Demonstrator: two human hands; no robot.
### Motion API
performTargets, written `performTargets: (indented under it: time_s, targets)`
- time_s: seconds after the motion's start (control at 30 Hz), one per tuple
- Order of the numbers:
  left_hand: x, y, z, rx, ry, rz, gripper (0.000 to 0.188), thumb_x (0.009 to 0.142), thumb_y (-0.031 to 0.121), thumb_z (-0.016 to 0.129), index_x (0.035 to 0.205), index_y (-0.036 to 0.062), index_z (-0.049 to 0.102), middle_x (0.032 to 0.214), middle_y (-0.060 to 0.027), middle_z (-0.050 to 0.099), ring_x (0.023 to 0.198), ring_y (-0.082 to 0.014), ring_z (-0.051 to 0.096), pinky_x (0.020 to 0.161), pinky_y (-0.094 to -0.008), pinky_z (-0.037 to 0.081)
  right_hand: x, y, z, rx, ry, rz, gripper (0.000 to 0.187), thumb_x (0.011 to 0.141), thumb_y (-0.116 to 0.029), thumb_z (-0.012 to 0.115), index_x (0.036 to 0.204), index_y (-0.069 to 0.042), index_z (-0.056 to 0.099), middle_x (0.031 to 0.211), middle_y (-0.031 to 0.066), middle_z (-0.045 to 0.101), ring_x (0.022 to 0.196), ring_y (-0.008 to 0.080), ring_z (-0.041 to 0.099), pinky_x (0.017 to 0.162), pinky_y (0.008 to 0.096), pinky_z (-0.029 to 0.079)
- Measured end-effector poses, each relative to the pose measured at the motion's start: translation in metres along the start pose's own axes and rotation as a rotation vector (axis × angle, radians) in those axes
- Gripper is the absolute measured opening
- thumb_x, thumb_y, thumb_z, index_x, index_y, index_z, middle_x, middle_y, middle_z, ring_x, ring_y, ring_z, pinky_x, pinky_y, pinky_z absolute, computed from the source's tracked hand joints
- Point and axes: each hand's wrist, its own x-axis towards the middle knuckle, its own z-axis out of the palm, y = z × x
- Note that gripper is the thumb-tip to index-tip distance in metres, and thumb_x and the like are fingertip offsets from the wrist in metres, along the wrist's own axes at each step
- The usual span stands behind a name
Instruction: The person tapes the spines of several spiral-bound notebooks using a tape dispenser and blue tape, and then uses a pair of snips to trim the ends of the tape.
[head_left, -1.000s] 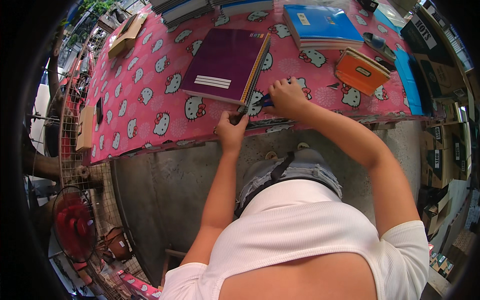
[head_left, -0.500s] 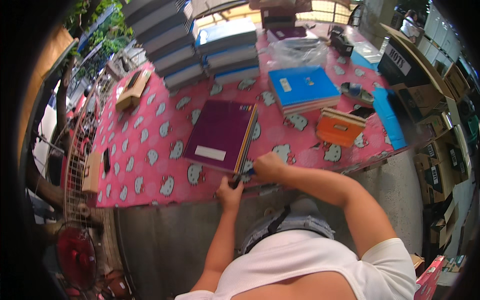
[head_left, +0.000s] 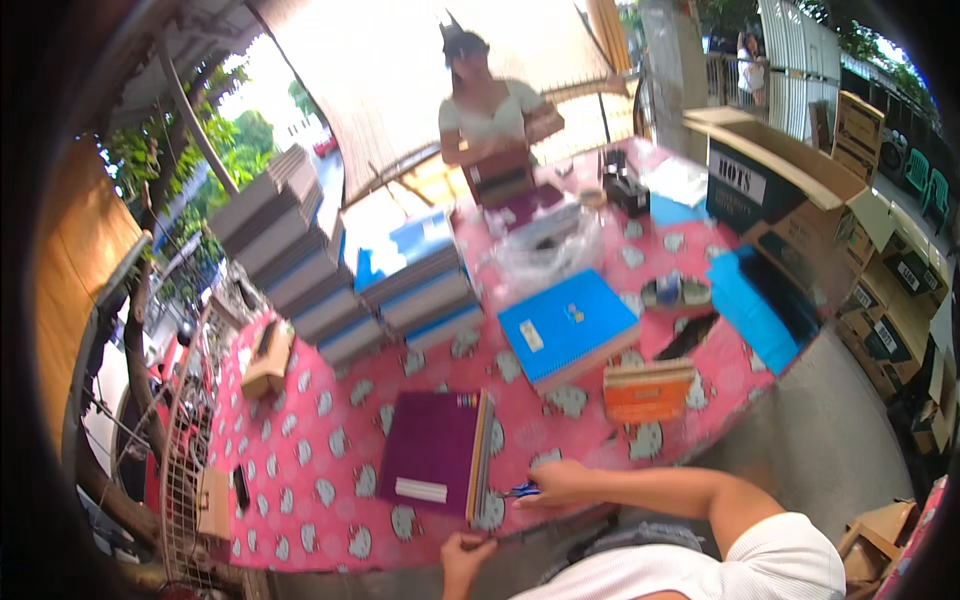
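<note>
A stack of purple notebooks (head_left: 432,450) with a white label lies near the front edge of the pink patterned table (head_left: 310,500). Just right of its spine side, my right hand (head_left: 556,484) is closed around a small blue-handled tool (head_left: 522,490) that looks like scissors; its tip is blurred. My left hand (head_left: 467,552) is at the table edge, below the stack's lower right corner. Its fingers are curled together, and what they may hold is hidden.
Tall stacks of books (head_left: 300,265) rise at the back left. Blue spiral notebooks (head_left: 570,325), an orange box (head_left: 648,392) and a plastic bag (head_left: 550,245) lie on the table. A large carton (head_left: 770,190) stands right. Across the table stands another person (head_left: 490,110).
The view has tilted up, bringing the person across the table into sight. My hands have moved apart, the right one drawing away from the stack's lower corner with the blue-handled tool.
</note>
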Motion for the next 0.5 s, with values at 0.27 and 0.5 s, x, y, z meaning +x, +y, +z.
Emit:
performTargets:
  time_s: [0.27, 0.5]
  targets:
    - [0.095, 0.15, 0.095, -1.19, -0.493, -0.107, 0.015, 0.083, 0.002, 0.067, 0.079, 0.0072, 0.054, 0.082, -0.003, 0.058, 0.084, -0.0154, 0.06, 0.086, -0.034, 0.051, -0.021, 0.137, 0.012, 1.99, -0.213, -0.002, 0.083, 0.085, -0.074, 0.037, 0.111, 0.0, 0.063, 0.107, 0.0158, 0.066, 0.101, 0.0274, 0.063, 0.094, 0.0403, 0.047]
    - [0.297, 0.309, 0.224, -1.084, -0.301, 0.129, 0.019, 0.081, 0.001, 0.07, 0.09, 0.0017, 0.053, 0.089, -0.0088, 0.061, 0.076, -0.0167, 0.063, 0.066, -0.027, 0.058, -0.017, 0.145, 0.025, 1.999, -0.247, 0.099, 0.077, 0.088, -0.071, 0.036, 0.111, -0.001, 0.061, 0.108, 0.016, 0.066, 0.101, 0.0266, 0.064, 0.093, 0.0401, 0.048]
